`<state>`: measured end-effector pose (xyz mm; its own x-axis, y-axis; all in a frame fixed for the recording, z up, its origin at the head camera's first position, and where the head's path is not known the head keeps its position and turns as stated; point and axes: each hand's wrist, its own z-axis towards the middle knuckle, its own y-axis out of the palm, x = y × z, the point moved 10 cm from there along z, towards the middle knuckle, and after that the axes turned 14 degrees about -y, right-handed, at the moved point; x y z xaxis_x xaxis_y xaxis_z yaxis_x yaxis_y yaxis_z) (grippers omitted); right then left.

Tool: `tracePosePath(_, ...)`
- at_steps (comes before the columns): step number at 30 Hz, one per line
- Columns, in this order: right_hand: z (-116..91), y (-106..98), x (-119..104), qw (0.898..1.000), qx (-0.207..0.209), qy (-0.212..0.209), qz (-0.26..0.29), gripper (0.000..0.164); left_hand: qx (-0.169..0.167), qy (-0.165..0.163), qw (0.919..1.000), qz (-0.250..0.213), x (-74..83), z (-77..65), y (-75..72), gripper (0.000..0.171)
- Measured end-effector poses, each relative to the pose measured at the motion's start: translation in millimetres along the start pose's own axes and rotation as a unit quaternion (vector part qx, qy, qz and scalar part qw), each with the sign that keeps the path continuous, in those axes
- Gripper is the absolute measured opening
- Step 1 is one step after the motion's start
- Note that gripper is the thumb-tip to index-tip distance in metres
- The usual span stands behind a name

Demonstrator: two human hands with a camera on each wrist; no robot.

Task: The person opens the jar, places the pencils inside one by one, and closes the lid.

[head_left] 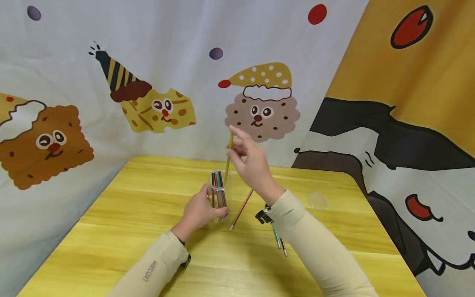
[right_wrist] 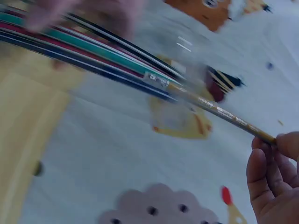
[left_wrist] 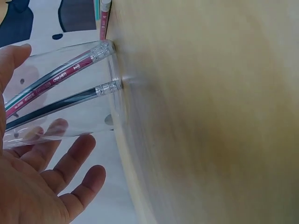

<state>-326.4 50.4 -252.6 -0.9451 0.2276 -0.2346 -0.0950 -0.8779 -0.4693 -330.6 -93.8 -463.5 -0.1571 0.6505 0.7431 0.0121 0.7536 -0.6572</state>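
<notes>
A clear plastic cup (head_left: 227, 198) with several pencils (head_left: 218, 183) in it stands on the table, and my left hand (head_left: 200, 208) holds it around its side. In the left wrist view my fingers (left_wrist: 77, 151) curve along the clear wall, with the eraser ends of the pencils (left_wrist: 70, 74) near the cup's base. My right hand (head_left: 252, 161) pinches a yellow pencil (head_left: 229, 156) by its upper end. The pencil's silver eraser end (right_wrist: 156, 80) reaches the cup's mouth, beside the other pencils. The right wrist view is partly blurred.
A red pencil (head_left: 241, 210) lies on the wooden table (head_left: 122, 231) just right of the cup. More pencils (head_left: 280, 241) lie partly under my right forearm. A round clear lid (head_left: 317, 200) rests at the right. A printed curtain (head_left: 178, 33) hangs behind the table.
</notes>
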Motion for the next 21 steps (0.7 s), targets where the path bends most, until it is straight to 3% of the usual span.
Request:
tracePosePath(4,-24.9,27.8,0.1,0.996,-0.076,-0.018,-0.035,0.059,0.001,0.008,1.0,0.005,1.4,1.3,0.5,0.067)
tracePosePath(7,-42.5,41.8,0.4,0.993,-0.11,-0.017,-0.049,0.057,-0.007,0.012,0.9998,0.014,1.5,1.9,2.1,0.068)
tracePosePath(13,-52.6,48.1,2.0,0.993,-0.112,-0.001,-0.048,0.048,-0.028,0.023,0.9993,-0.003,4.2,0.1,1.3,0.07)
tracePosePath(17,-52.1,50.1,4.5,0.992,-0.117,0.013,-0.04,0.042,-0.037,0.044,0.9981,-0.023,9.6,-1.5,-3.8,0.087)
tracePosePath(21,-53.3,50.9,8.9,0.991,-0.124,0.038,-0.04,0.031,-0.042,0.065,0.9944,-0.072,19.1,-1.0,-15.4,0.097)
